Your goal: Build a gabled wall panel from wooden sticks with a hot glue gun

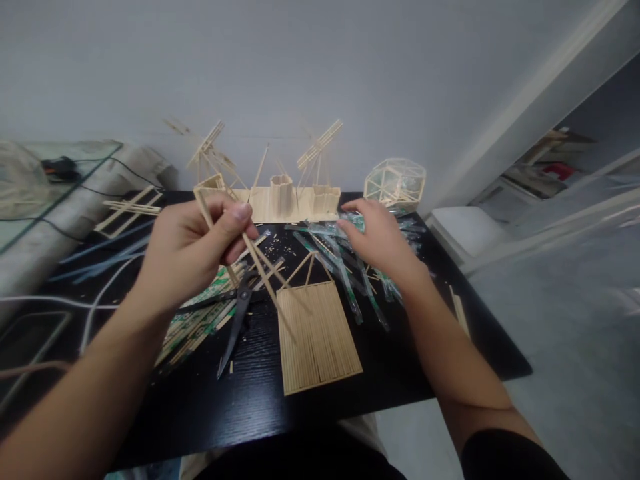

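Several thin wooden sticks [263, 263] are pinched in my left hand [193, 243], their lower ends pointing down and right over a flat panel. That panel [320, 333] of sticks laid side by side rests on the black table, with a small triangular stick frame [310, 267] at its far edge. My right hand [383, 240] has its fingers apart above plastic wrappers [345, 267], with nothing seen between them. Black scissors [240, 313] lie left of the panel, beside green-and-white wrapped stick bundles [200, 320].
At the back of the black table [250, 407] stands a long wooden base [260, 205] with stick-built cups and windmill-like frames. A round stick frame [395, 181] sits back right. Cables [103, 293] and a crossed stick frame [131, 211] are at left.
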`<state>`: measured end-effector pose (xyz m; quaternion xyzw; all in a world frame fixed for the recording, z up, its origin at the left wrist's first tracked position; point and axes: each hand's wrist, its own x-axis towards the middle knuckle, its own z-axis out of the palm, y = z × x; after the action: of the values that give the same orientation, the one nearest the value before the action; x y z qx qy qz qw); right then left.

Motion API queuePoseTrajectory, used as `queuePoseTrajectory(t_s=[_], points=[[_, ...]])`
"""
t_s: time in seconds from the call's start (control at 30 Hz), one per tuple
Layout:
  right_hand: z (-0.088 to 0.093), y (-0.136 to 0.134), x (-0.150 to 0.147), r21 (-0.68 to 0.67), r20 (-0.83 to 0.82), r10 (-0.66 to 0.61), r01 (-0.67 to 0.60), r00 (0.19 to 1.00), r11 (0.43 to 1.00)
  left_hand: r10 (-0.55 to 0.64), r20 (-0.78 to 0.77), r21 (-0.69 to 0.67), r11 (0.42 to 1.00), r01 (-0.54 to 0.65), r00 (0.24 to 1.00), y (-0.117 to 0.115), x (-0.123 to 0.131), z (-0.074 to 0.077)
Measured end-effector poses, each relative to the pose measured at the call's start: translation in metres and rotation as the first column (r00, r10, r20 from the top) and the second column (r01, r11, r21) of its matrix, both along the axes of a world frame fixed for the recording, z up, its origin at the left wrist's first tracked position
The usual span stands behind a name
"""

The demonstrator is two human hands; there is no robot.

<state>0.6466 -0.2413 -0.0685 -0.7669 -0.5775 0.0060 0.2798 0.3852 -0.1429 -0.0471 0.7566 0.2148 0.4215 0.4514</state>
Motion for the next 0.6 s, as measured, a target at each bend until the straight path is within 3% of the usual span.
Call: queuePoseTrajectory(t_s=[0.1,0.23,0.33,0.47,0.53,0.6], points=[[0.016,-0.018,-0.026,0.230,-0.189,0.296,-0.251,0.936,0.940,-0.017,0.100,-0.122,0.992,0.030,0.995,-0.003,0.006,-0.005],[0.030,-0.038,-0.054,0.248,-0.414,0.524,-0.461,0.744,0.852,0.013,0.217,-0.215,0.976,0.035,0.976,-0.012,0.012,-0.009],[0.031,-0.044,-0.064,0.172,-0.524,0.569,-0.576,0.634,0.800,0.030,0.300,-0.235,0.971,0.043,0.954,-0.020,0.015,-0.011],[0.031,-0.046,-0.064,0.080,-0.607,0.557,-0.654,0.567,0.752,0.026,0.324,-0.228,0.972,0.052,0.946,-0.025,0.019,-0.012],[0.033,-0.046,-0.058,0.089,-0.574,0.570,-0.647,0.588,0.757,-0.006,0.343,-0.241,0.966,0.094,0.939,-0.024,0.021,-0.009],[0.036,-0.045,-0.048,0.133,-0.497,0.545,-0.561,0.675,0.817,-0.019,0.371,-0.280,0.951,0.131,0.929,-0.018,0.022,-0.005]])
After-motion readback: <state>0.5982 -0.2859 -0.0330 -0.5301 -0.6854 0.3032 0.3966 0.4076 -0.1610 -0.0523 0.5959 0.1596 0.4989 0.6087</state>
